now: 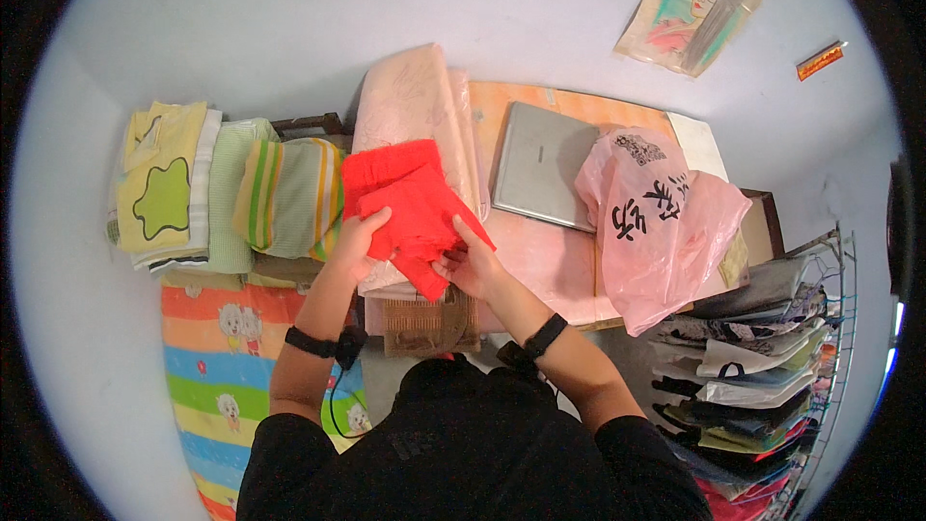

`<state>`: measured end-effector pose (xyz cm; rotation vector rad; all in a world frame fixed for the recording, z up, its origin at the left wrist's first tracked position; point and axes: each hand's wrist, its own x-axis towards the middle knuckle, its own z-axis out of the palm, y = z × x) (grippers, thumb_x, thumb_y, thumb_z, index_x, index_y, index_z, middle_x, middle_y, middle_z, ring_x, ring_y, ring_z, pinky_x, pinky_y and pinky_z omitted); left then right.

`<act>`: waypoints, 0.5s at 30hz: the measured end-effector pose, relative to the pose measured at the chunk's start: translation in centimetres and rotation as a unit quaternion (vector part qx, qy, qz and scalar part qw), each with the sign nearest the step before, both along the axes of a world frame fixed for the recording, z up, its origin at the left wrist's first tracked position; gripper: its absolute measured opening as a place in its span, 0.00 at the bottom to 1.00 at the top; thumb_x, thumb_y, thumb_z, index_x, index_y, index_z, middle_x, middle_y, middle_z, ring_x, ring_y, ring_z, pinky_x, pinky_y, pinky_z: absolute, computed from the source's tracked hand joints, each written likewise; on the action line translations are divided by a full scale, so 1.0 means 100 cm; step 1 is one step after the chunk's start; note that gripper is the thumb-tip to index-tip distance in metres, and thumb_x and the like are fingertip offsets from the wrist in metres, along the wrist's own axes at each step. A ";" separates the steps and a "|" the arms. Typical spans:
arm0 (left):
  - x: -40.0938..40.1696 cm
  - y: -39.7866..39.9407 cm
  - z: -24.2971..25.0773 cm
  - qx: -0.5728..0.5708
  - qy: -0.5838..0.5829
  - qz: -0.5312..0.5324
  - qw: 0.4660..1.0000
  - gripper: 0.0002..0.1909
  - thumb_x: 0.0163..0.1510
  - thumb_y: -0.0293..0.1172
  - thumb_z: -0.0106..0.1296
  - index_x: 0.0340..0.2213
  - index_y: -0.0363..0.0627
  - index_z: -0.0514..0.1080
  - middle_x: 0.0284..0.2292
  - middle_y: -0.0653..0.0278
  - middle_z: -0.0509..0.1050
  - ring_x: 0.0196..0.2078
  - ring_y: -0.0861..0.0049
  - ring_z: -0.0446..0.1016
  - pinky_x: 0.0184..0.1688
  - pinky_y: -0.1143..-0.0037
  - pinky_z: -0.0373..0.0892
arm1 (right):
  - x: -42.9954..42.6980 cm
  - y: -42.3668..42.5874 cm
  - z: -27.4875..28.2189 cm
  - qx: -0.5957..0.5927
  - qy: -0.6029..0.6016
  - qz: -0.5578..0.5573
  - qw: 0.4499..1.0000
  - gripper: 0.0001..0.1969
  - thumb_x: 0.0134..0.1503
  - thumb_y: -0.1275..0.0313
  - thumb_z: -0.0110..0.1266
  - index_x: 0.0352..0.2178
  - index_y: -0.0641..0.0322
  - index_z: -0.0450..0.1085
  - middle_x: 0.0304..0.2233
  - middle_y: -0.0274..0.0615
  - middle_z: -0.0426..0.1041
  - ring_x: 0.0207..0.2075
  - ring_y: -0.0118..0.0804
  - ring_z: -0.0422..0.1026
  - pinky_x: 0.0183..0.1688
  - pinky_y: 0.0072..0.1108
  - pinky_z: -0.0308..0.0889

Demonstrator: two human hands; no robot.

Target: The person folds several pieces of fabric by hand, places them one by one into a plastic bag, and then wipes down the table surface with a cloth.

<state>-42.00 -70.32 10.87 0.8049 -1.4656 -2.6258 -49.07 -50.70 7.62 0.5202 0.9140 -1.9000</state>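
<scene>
A bright red knitted cloth (405, 202), folded in loose layers, is held up before me in both hands. My left hand (359, 242) grips its lower left part, with the thumb on top. On the right, my right hand (469, 260) pinches the lower right part between thumb and fingers; some of those fingers are hidden beneath the cloth. One corner of it hangs down between my hands. Behind it lies a folded pale pink fabric (409, 90). Close to the left of the cloth is a folded striped green and yellow fabric (293, 195).
A grey laptop (542, 159) lies shut on the table, partly under a pink plastic bag (651, 231). Folded fabrics (163, 195) are stacked at the left, above a striped bedspread (217, 376). Clothes (767, 376) hang on a wire rack (843, 333) at the right.
</scene>
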 end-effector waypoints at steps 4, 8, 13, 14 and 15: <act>0.026 0.030 0.002 0.106 0.013 -0.070 0.992 0.22 0.53 0.31 0.53 0.50 0.44 0.64 0.44 0.62 0.72 0.47 0.69 0.70 0.45 0.65 0.70 | 0.004 -0.003 0.010 -0.030 0.128 -0.134 0.982 0.20 0.51 0.70 0.59 0.45 0.58 0.64 0.38 0.40 0.72 0.34 0.36 0.70 0.37 0.24 0.68; 0.045 0.034 0.017 -0.082 -0.142 -0.271 0.948 0.20 0.53 0.35 0.53 0.46 0.39 0.66 0.39 0.63 0.74 0.42 0.71 0.73 0.42 0.69 0.71 | -0.003 0.041 -0.024 0.058 0.208 -0.156 0.964 0.24 0.48 0.74 0.60 0.46 0.60 0.63 0.41 0.43 0.72 0.36 0.36 0.72 0.38 0.26 0.68; 0.056 -0.023 -0.058 -0.411 -0.120 -0.079 0.900 0.15 0.51 0.37 0.55 0.35 0.37 0.72 0.26 0.60 0.75 0.28 0.75 0.75 0.30 0.75 0.70 | 0.005 0.053 -0.028 0.349 0.097 -0.041 0.931 0.31 0.46 0.60 0.64 0.48 0.61 0.61 0.42 0.42 0.70 0.42 0.38 0.70 0.44 0.29 0.67; 0.048 -0.029 -0.061 -0.411 -0.118 -0.078 0.901 0.15 0.51 0.37 0.55 0.35 0.37 0.72 0.26 0.60 0.75 0.28 0.75 0.75 0.30 0.75 0.70 | 0.006 0.053 -0.023 0.350 0.098 -0.042 0.931 0.31 0.46 0.60 0.64 0.48 0.61 0.61 0.42 0.42 0.70 0.42 0.38 0.70 0.44 0.29 0.67; 0.035 -0.033 -0.054 -0.483 -0.108 0.032 0.868 0.16 0.50 0.36 0.56 0.36 0.37 0.72 0.27 0.58 0.75 0.30 0.72 0.75 0.32 0.74 0.70 | 0.006 0.053 -0.018 0.260 0.092 -0.027 0.961 0.33 0.46 0.60 0.64 0.50 0.60 0.59 0.43 0.41 0.69 0.42 0.38 0.70 0.43 0.30 0.67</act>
